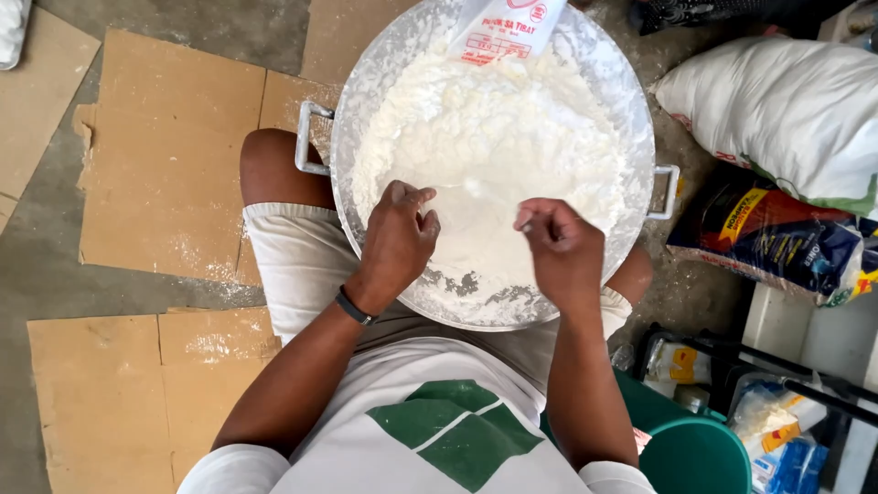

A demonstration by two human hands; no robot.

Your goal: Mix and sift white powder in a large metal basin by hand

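A wide metal basin [361,91] with two handles rests between my knees, filled with white flour [494,137]. A white printed bag [508,27] leans in at its far rim. My left hand [399,236] hovers over the near left part of the flour, fingers curled with the tips pinched together. My right hand [562,245] is over the near right part, fingers closed as if pinching a little flour. I cannot tell what, if anything, either hand holds. A dark band is on my left wrist.
Flattened cardboard sheets [165,155] dusted with flour cover the concrete floor at left. A large white sack [786,110] and a dark printed bag [777,238] lie at right. A green bucket [690,448] and a crate of packets [759,412] stand at lower right.
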